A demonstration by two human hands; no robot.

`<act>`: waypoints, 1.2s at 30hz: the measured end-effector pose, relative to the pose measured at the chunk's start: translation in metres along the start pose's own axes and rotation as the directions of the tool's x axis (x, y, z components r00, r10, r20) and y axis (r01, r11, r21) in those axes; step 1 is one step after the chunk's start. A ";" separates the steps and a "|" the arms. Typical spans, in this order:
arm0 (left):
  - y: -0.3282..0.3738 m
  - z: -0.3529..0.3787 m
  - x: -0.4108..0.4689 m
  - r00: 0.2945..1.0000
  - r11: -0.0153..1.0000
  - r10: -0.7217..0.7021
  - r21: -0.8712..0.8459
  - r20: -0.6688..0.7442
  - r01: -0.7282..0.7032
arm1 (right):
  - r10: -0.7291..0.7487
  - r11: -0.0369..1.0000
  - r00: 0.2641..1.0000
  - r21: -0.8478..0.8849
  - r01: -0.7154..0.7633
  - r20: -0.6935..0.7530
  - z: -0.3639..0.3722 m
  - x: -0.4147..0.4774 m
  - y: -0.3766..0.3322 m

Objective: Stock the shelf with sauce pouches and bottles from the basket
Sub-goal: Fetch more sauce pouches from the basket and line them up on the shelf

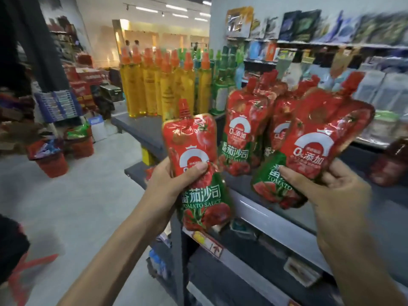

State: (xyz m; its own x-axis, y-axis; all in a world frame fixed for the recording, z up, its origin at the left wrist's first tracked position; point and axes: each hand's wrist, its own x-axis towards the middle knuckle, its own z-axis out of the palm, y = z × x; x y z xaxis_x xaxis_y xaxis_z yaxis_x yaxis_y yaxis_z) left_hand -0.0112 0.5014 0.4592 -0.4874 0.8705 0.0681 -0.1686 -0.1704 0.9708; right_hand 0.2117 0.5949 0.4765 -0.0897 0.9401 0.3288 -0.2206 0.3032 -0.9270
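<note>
Red-and-green spouted tomato sauce pouches

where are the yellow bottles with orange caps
Head view, upper centre-left: the yellow bottles stand clustered on the grey shelf top, directly left of the green bottles and behind the tomato sauce pouch that the left hand holds.

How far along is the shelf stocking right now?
Done: a tomato sauce pouch stands on the shelf, right of the yellow bottles. In hand: the left hand grips a second pouch, the right hand a third pouch. Left: shelving both; what remains in the basket cannot be seen.
</note>
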 end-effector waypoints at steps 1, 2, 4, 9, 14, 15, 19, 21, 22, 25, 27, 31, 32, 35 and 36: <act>0.000 0.003 0.009 0.999 1.000 -0.003 -0.010 0.033 0.003 | -0.021 0.999 0.999 -0.033 0.020 -0.035 -0.003 0.003 0.001; 0.000 0.006 0.017 0.998 1.000 -0.008 -0.024 0.067 0.010 | -0.045 0.996 0.997 -0.074 0.041 -0.061 -0.006 0.005 0.001; 0.000 0.010 0.031 0.991 0.998 -0.018 -0.051 0.130 0.025 | -0.103 0.976 0.990 -0.201 0.082 -0.095 -0.009 0.010 0.003; 0.002 0.004 0.055 0.961 0.996 -0.028 -0.077 0.277 0.052 | -0.171 0.939 0.970 -0.326 0.107 -0.172 -0.009 0.030 0.021; 0.006 -0.017 0.067 0.939 0.989 -0.070 -0.103 0.336 0.110 | -0.150 0.911 0.965 -0.409 0.051 -0.214 0.008 0.045 0.037; 0.007 -0.022 0.069 0.935 0.988 -0.078 -0.102 0.346 0.120 | -0.150 0.906 0.965 -0.421 0.046 -0.217 0.012 0.046 0.039; 0.011 -0.039 0.077 0.921 0.986 -0.092 -0.097 0.379 0.138 | -0.149 0.879 0.971 -0.475 0.042 -0.189 0.024 0.046 0.045; 0.013 -0.043 0.078 0.913 0.984 -0.092 -0.102 0.397 0.143 | -0.143 0.862 0.972 -0.506 0.029 -0.187 0.026 0.045 0.047; 0.013 -0.045 0.078 0.909 0.984 -0.091 -0.102 0.406 0.145 | -0.136 0.853 0.973 -0.522 0.018 -0.188 0.026 0.044 0.048; 0.011 -0.046 0.077 0.900 0.984 -0.096 -0.098 0.425 0.151 | -0.109 0.814 0.977 -0.581 -0.019 -0.185 0.022 0.036 0.050; 0.010 -0.047 0.076 0.892 0.983 -0.106 -0.086 0.440 0.159 | -0.092 0.783 0.980 -0.621 -0.038 -0.176 0.020 0.031 0.052; 0.009 -0.048 0.075 0.882 0.982 -0.120 -0.075 0.456 0.172 | -0.083 0.738 0.989 -0.674 -0.023 -0.124 0.019 0.029 0.051; 0.010 -0.048 0.075 0.880 0.982 -0.120 -0.072 0.461 0.172 | -0.082 0.726 0.990 -0.688 -0.021 -0.116 0.018 0.030 0.050; 0.010 -0.050 0.072 0.873 0.982 -0.125 -0.070 0.472 0.178 | -0.080 0.701 0.990 -0.713 -0.027 -0.116 0.015 0.032 0.047; 0.011 -0.050 0.071 0.872 0.981 -0.127 -0.070 0.473 0.181 | -0.074 0.698 0.990 -0.715 -0.034 -0.120 0.014 0.033 0.047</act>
State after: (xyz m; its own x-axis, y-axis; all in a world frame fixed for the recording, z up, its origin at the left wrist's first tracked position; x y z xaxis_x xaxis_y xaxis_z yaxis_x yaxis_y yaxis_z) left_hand -0.0904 0.5381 0.4631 0.0013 0.9990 0.0443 -0.3139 -0.0416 0.9485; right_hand 0.1853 0.6383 0.4467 0.0440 0.9269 0.3728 0.5438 0.2908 -0.7872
